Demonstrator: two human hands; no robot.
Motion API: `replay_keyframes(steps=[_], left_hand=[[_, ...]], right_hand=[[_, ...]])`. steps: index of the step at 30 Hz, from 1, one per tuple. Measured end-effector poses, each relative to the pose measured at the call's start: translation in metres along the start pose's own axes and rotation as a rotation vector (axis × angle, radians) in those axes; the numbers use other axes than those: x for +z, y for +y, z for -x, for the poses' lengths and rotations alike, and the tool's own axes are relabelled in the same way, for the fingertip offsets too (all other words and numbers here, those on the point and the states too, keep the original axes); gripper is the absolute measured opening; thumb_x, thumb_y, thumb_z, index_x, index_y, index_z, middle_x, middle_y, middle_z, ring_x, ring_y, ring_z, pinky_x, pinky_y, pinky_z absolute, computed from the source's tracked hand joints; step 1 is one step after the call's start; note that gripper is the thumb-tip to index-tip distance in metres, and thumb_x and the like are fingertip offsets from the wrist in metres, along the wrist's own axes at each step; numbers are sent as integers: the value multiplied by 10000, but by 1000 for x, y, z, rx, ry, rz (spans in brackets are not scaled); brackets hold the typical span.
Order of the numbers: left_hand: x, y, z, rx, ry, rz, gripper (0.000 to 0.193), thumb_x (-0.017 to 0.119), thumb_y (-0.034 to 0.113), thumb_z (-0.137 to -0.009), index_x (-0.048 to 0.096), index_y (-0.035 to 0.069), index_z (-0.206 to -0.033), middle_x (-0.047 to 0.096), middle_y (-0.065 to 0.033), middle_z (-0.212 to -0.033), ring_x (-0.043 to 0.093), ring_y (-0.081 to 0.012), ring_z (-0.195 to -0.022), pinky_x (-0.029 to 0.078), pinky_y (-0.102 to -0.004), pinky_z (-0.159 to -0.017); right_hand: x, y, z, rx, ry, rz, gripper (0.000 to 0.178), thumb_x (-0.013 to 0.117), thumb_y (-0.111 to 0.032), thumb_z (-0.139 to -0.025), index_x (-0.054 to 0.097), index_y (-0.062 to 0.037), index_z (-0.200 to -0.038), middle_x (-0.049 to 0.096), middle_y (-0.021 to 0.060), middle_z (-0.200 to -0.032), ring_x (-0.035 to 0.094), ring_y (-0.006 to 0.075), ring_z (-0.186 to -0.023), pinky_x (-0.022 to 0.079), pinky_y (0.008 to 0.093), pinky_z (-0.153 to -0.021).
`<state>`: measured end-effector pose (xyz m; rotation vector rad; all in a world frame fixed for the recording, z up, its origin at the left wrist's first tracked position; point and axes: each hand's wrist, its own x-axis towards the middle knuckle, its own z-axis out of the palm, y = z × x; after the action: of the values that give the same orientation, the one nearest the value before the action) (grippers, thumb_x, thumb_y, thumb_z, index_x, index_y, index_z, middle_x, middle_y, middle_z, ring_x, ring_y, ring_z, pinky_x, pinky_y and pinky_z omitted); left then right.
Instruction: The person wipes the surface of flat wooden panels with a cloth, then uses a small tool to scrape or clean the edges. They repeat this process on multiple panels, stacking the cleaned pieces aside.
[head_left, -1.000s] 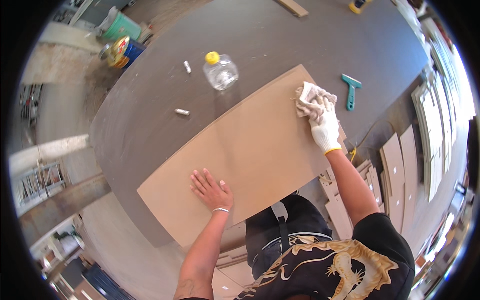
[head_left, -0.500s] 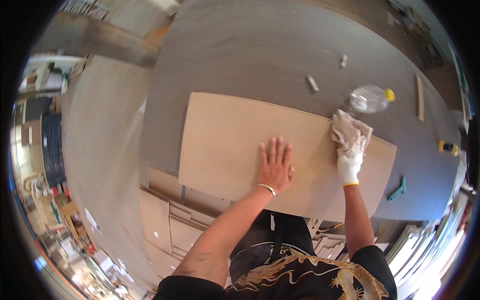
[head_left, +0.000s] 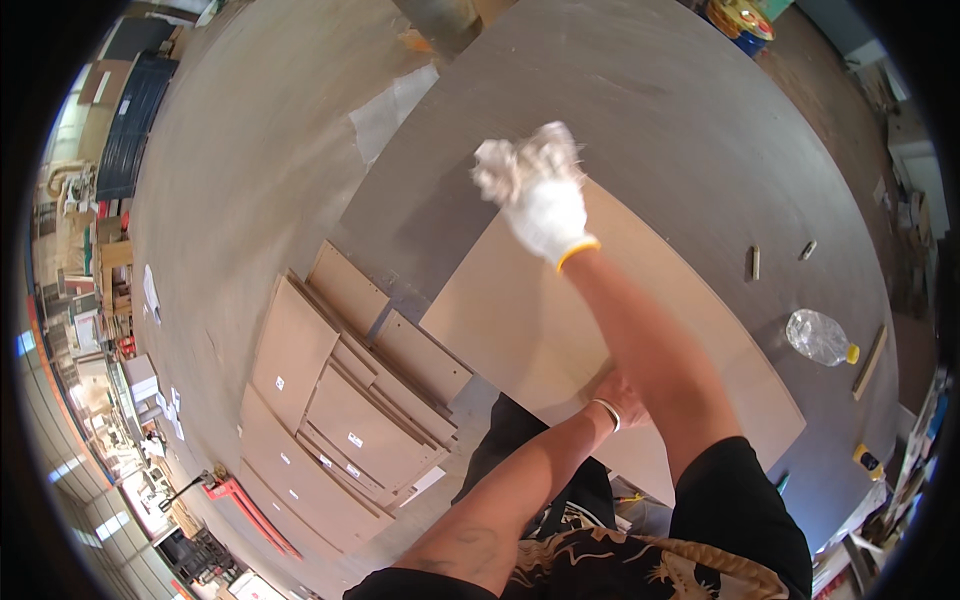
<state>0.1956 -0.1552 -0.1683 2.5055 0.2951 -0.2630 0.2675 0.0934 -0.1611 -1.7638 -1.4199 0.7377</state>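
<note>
A flat light-brown board (head_left: 500, 300) lies on the dark grey tabletop, turned at a slant. My right hand (head_left: 548, 215), in a white knit glove with a yellow cuff, is closed on a crumpled pale rag (head_left: 530, 160). It is at the board's far left corner, with the rag out past the edge; both are smeared by motion. Bare, with a bracelet at the wrist, my left hand (head_left: 628, 402) rests on the board. My right forearm crosses over it and hides its fingers.
On the grey table (head_left: 640, 110), a clear plastic bottle with a yellow cap (head_left: 820, 337) lies right of the board. Near it are two small stubs, a narrow strip (head_left: 870, 363) and a yellow-black tool (head_left: 868, 462). Stacked brown panels (head_left: 345, 410) stand at lower left.
My right hand has swept the rag from the board's right side to its far left corner. My right arm now crosses over my left hand. The whole view has turned.
</note>
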Motion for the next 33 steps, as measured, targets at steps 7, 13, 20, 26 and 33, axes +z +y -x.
replay_keyframes(steps=[7, 13, 20, 26, 33], left_hand=[[-19, -1, 9, 97, 108, -246, 677, 514, 384, -1068, 423, 27, -1636, 308, -222, -1759, 233, -422, -1644, 124, -647, -1331], [6, 0, 0, 52, 274, -82, 652, 604, 390, -985, 509, 48, -1533, 493, -153, -1621, 464, -325, -1500, 163, -628, -1322], [1, 1, 5, 36, 339, -435, 751, 508, 500, -1066, 375, 80, -1674, 317, -188, -1755, 262, -384, -1634, 168, -643, -1317], [8, -3, -1, 64, 352, -564, 713, 428, 457, -1067, 386, 40, -1644, 358, -229, -1728, 308, -437, -1613, 208, -683, -1304], [12, -2, -4, 85, 359, -540, 704, 462, 451, -1050, 451, 25, -1610, 409, -236, -1701, 336, -434, -1600, 203, -643, -1316]], right_hand=[[40, -111, 82, -598, -366, 484, 410, 544, -280, -1049, 670, -147, -1417, 646, 37, -1486, 542, 289, -1453, 259, 420, -1338], [-25, -8, 11, -416, 157, 545, 271, 583, -162, -1031, 734, -147, -1255, 761, 24, -1143, 680, 262, -1131, 485, 456, -1099], [127, -92, 114, -669, -431, 519, 294, 590, -314, -1045, 763, -231, -1267, 725, 7, -1316, 517, 266, -1410, 396, 448, -1210], [46, -45, 184, -778, -651, -26, 246, 681, -410, -998, 784, -304, -1196, 647, 32, -1457, 408, 286, -1545, 364, 500, -1261], [44, -26, 184, -966, -705, 404, 322, 612, -334, -1014, 710, -259, -1311, 513, -39, -1563, 414, 256, -1498, 452, 479, -1189]])
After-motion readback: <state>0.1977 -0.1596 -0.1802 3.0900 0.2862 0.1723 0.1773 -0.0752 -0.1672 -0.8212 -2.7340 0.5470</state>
